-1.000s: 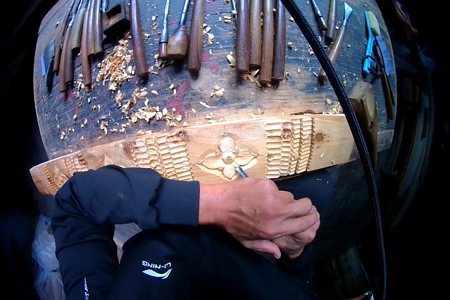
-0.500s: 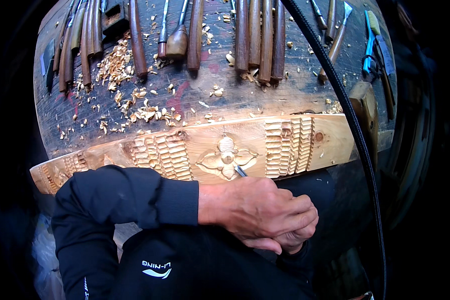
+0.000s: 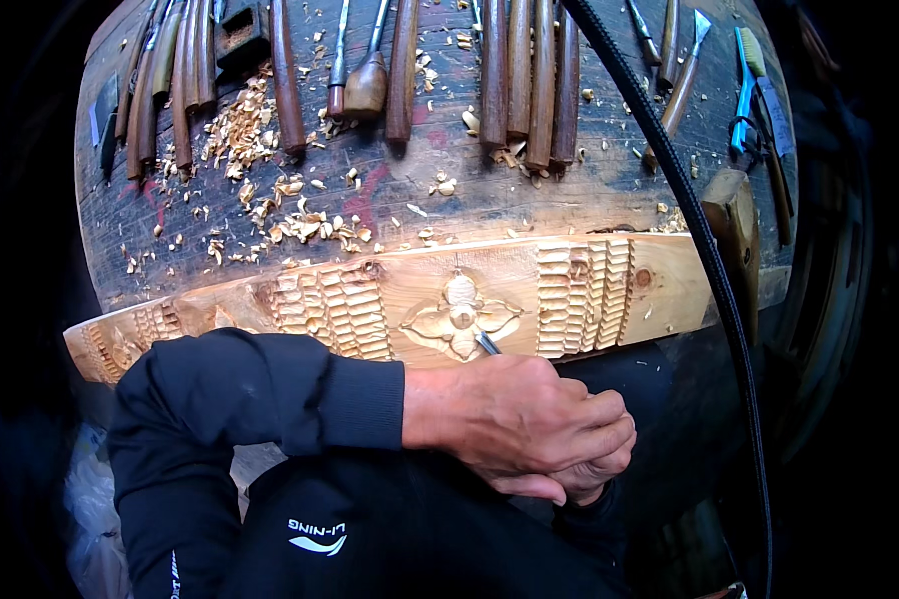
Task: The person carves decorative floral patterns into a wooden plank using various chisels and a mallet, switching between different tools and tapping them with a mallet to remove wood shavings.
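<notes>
A long pale wooden board [image 3: 669, 285] lies across in front of me, carved with rows of notches and a four-petalled flower [image 3: 461, 316]. The narrow steel blade of a chisel [image 3: 486, 342] touches the flower beside its lower petal. My left hand [image 3: 504, 414] comes in from the left and is closed over the chisel, hiding its handle. Partly under it, my right hand [image 3: 599, 474] is closed too, its fingers bunched against the left hand around the hidden handle. Both hands are just off the board's near edge, above my lap.
Wooden-handled carving tools [image 3: 519, 80] lie in a row along the far side of the dark workbench [image 3: 300, 280]. Wood shavings [image 3: 240, 130] are scattered between. A blue-handled brush [image 3: 744, 90] lies far right. A wooden block [image 3: 731, 215] stands at the board's right end. A black cable [image 3: 684, 190] hangs across the view.
The whole scene has shifted slightly right and down in the view. Both hands keep their grip, and the chisel's blade stays at the flower's lower petal.
</notes>
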### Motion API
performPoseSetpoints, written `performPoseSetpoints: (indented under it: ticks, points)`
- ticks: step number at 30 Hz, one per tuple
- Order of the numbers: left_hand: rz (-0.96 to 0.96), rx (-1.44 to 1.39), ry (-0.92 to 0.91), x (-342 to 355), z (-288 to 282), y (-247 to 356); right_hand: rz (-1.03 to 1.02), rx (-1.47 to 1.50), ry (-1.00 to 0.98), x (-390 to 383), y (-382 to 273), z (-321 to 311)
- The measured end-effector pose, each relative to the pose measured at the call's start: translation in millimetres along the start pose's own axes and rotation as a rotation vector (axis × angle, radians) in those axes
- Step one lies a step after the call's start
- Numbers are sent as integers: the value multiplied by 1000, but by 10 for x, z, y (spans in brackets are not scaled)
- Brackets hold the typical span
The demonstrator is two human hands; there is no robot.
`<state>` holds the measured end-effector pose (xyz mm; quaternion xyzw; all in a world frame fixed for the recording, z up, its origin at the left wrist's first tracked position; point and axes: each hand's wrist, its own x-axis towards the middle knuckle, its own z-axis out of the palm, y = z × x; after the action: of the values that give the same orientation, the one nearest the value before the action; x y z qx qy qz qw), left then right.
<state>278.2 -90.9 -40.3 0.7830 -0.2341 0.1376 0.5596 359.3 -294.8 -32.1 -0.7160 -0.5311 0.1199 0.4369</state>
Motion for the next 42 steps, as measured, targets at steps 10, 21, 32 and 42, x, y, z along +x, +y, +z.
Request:
performPoseSetpoints:
  ticks: [10,21,32,42]
  points:
    - [6,63,73,-3,-67,36,9,-276,-11,-23,-140,-43]
    - [5,103,144,10,-89,30,-55,-238,-48,215,-81,-92]
    - [274,312,147,-46,-83,81,-51,-404,-134,-484,-49,-99]
    - [229,72,-119,-128,-7,170,180,-578,31,-1612,-201,646]
